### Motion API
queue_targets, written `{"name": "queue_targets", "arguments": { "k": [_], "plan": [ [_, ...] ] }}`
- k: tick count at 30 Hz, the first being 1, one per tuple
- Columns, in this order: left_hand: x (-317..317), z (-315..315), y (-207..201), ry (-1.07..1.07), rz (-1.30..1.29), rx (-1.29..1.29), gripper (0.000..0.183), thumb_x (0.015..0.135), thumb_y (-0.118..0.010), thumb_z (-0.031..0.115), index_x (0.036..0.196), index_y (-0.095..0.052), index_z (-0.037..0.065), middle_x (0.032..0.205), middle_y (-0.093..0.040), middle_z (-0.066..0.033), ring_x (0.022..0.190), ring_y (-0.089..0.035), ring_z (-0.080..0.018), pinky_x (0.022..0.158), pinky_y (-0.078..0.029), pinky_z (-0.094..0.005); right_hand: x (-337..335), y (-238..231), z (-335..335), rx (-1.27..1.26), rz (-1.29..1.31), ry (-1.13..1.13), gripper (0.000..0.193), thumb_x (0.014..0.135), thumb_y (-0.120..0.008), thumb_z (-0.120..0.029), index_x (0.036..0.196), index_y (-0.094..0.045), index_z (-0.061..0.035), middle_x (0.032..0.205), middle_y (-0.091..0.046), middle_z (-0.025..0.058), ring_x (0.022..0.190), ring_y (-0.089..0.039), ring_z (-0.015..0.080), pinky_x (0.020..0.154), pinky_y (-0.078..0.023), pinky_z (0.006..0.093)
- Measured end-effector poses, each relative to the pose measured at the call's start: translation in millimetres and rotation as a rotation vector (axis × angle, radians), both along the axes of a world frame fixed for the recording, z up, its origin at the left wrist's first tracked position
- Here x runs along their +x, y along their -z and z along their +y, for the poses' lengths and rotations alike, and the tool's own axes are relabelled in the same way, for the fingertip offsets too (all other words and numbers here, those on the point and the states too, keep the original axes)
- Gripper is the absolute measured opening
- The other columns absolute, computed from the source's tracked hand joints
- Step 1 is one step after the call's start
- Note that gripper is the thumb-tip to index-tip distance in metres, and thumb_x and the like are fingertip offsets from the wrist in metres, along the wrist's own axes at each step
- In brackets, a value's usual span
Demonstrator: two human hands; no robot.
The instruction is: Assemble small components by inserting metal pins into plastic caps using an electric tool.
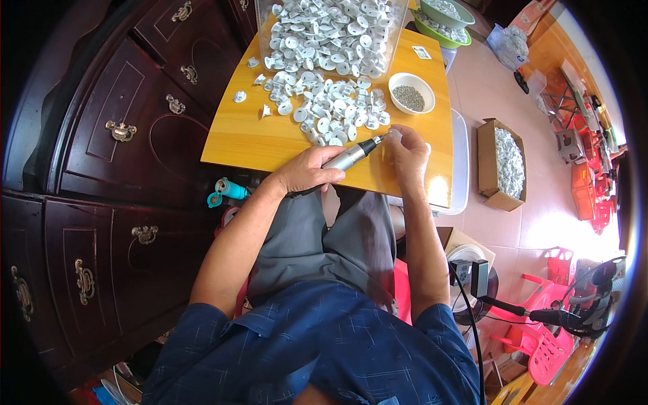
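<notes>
Head view: left hand (307,170) wraps an electric screwdriver (349,156), right hand (410,155) pinches a white fitting (395,134); apparently screwdriving, next needing steady alignment.

On the left stood a dark cabinet (94,158), near it a turquoise bottle (233,190); on the right, a pink chair (550,356).

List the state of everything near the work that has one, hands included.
Left hand, closed around silver tool
Silver tool, tip toward right hand; running or not, cannot tell
Right hand, fingers pinching small white part
Loose white parts, piled on table
Clear bin, open, well filled
White bowl, open, holding small grey pieces
Cardboard box, open, filled
Teal bottle, cap open
</notes>
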State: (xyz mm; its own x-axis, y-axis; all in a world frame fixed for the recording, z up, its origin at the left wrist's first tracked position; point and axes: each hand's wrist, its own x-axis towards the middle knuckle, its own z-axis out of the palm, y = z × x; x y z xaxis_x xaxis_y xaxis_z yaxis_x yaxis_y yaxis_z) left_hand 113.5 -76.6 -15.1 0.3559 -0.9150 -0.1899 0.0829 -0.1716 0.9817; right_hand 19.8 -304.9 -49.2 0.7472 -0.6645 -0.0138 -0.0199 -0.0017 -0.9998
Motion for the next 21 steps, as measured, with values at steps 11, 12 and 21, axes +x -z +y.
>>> {"name": "queue_targets", "arguments": {
  "k": [11, 12, 21],
  "plan": [
    [-2, -1, -7, 0.002, -0.009, 0.029, 0.057, 0.089, -0.064, 0.019, 0.139, -0.049, -0.003, 0.085, -0.055, -0.0006, 0.063, -0.051, -0.0078, 0.06, -0.046, -0.0234, 0, 2, 1, -0.069, 0.011, 0.015, 0.023, 0.087, -0.071, -0.005, 0.11, -0.07, -0.0002, 0.088, -0.069, 0.0005, 0.077, -0.061, 0.005, 0.071, -0.049, 0.0198],
    [-1, -2, -6, 0.009, -0.007, 0.029, 0.056, 0.089, -0.063, 0.018, 0.139, -0.049, -0.003, 0.085, -0.056, -0.0006, 0.063, -0.051, -0.0077, 0.06, -0.046, -0.0233, 1, 4, -1, -0.085, 0.029, 0.018, 0.022, 0.087, -0.072, -0.005, 0.109, -0.07, -0.0004, 0.087, -0.069, 0.0004, 0.077, -0.061, 0.005, 0.071, -0.049, 0.0199],
    [4, -3, 3, 0.024, 0.062, 0.009, 0.052, 0.095, -0.062, 0.019, 0.14, -0.049, -0.002, 0.082, -0.056, -0.0014, 0.063, -0.051, -0.0071, 0.057, -0.046, -0.0227, 1, 8, 4, -0.17, 0.015, 0.076, 0.02, 0.086, -0.072, -0.005, 0.106, -0.072, -0.0022, 0.084, -0.071, 0.0024, 0.077, -0.062, 0.0062, 0.073, -0.05, 0.0224]
  ]
}}
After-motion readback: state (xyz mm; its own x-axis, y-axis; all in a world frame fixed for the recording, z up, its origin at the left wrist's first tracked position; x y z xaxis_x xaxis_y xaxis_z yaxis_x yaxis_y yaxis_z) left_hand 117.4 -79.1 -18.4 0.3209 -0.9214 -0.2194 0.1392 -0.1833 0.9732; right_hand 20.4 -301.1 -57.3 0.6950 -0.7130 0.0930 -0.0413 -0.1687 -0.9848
